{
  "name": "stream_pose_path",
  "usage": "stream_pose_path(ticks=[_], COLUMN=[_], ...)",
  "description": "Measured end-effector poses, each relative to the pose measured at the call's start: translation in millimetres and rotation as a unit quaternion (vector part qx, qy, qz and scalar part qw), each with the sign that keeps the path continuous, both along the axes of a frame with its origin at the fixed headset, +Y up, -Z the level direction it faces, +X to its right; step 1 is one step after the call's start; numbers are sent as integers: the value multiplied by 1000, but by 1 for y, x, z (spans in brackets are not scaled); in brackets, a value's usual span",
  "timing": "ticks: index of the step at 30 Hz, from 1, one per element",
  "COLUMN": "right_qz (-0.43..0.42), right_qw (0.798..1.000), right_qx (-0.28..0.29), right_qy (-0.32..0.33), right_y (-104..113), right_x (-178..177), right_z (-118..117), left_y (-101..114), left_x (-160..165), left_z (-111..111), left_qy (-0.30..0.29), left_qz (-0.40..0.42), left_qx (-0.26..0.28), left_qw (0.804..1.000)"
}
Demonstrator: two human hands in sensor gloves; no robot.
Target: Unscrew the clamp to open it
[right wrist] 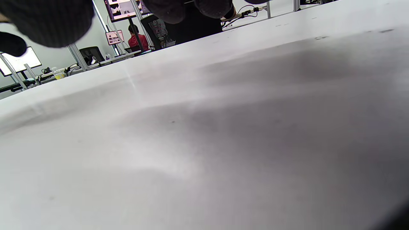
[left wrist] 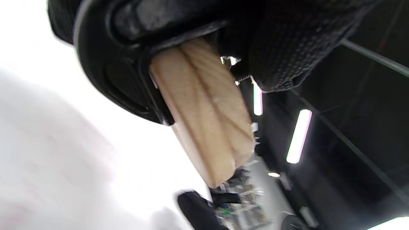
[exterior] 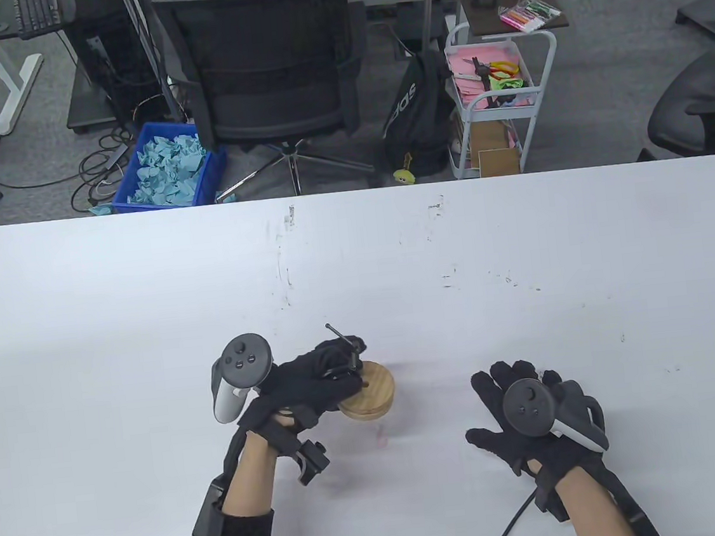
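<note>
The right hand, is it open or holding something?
Open. The right hand is spread, palm down, over the white table, holding nothing, apart from the clamp.

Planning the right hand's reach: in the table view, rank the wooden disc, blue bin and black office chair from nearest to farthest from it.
From the right hand:
1. Wooden disc, just left, held in the left hand.
2. Black office chair, beyond the table, upper left.
3. Blue bin, floor, further left; close to the chair's rank.

An office: mesh swivel chair [exterior: 269, 66], desk with keyboard [exterior: 37, 11], trolley [exterior: 494, 107] of stationery, grey carpet.
</note>
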State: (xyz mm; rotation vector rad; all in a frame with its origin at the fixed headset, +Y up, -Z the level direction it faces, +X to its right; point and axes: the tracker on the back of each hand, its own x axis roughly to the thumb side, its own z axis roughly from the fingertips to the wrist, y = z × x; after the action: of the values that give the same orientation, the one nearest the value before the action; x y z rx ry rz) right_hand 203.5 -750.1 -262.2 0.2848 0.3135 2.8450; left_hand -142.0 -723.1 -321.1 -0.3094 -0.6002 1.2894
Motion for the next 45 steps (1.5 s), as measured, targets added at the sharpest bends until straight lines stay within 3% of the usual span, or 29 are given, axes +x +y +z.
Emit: stream_pose_path(ticks=[2,4,9,12,15,19,23,26,30,33,35,37,40,45], right_qz=[-7,-22,-49,-103,-161,-234,-289,-281,-287,-284,-300,-309,-295,-267], right_qw=[1000,1000,998,990,978,965,954,953,947,947,944,943,947,951], right_qx=[-3,6,42,96,126,96,24,57,92,102,92,86,86,100], right_qy=[-9,-16,-3,7,49,70,79,100,109,106,99,91,92,119], right_y=[1,2,8,24,45,72,88,98,101,98,96,97,98,108], right_x=[3,6,5,-6,-27,-54,-77,-88,-92,-92,-89,-88,-86,-86], right_z=[-1,-2,-2,-2,-4,-22,-45,-48,-48,-48,-50,-50,-48,-38], left_y=[-6,-15,-32,-35,-39,-35,-29,-26,-28,-37,-47,-48,-39,-38], left_x=[16,24,27,28,32,37,40,34,28,30,33,36,37,41], left_z=[8,11,21,22,22,24,29,29,26,24,24,25,25,24], left_qy=[-27,-36,33,70,70,70,75,90,109,76,85,85,85,72], left_qz=[79,103,39,-39,-24,-30,-9,31,-6,-44,39,66,-10,-7], left_qx=[-41,-57,-47,-8,-20,3,15,1,2,-16,-58,-71,-15,-29], left_qw=[996,992,998,997,997,997,997,995,994,996,994,992,996,997])
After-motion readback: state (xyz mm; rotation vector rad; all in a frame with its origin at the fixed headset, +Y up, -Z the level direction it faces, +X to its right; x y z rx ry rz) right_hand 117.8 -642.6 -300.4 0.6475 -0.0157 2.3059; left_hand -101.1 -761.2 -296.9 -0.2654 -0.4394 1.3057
